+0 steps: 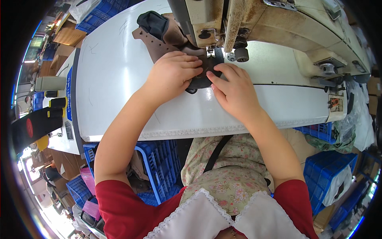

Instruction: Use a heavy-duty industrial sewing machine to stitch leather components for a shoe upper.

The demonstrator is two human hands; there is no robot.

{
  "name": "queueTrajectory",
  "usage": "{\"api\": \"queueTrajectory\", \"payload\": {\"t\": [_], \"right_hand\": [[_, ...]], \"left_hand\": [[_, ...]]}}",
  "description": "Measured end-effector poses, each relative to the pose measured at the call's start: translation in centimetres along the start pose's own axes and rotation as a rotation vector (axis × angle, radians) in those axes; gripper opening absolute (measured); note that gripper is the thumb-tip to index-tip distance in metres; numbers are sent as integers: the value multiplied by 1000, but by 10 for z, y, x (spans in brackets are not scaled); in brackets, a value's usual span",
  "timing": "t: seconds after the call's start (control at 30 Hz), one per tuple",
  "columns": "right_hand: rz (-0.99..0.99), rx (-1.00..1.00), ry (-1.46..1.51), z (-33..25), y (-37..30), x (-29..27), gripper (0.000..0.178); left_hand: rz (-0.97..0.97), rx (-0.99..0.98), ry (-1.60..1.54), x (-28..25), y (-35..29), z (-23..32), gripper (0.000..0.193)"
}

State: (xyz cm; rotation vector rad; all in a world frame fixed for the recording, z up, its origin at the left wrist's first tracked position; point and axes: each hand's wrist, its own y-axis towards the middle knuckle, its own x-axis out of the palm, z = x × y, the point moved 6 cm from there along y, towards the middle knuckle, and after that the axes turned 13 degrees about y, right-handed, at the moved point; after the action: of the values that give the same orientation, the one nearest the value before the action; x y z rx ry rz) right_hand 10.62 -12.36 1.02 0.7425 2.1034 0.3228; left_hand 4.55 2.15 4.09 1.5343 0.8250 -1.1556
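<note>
A brown leather shoe upper [150, 44] with punched holes and a dark lining lies on the white sewing machine table [115, 79]. Its right part, with a dark edge, is under the presser foot [210, 51] of an industrial sewing machine [314, 28]. My left hand [171, 73] is closed over the leather left of the foot, fingers together and curved. Just to the right, my right hand [234, 85] grips the upper's near right edge, thumb and bent index finger pressed on the leather. Parts of the upper beneath both hands are hidden.
A measuring scale [215, 130] runs along the table's near edge. Blue plastic crates [159, 167] stand below at the left, and another blue crate [328, 175] is at the right. Beyond the table's left end is another workstation with a black and yellow device [39, 123].
</note>
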Motion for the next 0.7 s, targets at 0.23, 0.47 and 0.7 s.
{"api": "queueTrajectory", "payload": {"t": [0.23, 0.47, 0.7], "right_hand": [[0, -86, -52, -3, -3, -2, 27], [-12, -77, -78, -3, -2, 1, 27], [-12, -62, -108, -3, 2, 2, 30]], "left_hand": [[-15, 11, -20, 1, 1, -2, 29], [-39, 34, 11, 1, 3, -3, 26], [-80, 40, 109, 4, 10, -7, 25]]}}
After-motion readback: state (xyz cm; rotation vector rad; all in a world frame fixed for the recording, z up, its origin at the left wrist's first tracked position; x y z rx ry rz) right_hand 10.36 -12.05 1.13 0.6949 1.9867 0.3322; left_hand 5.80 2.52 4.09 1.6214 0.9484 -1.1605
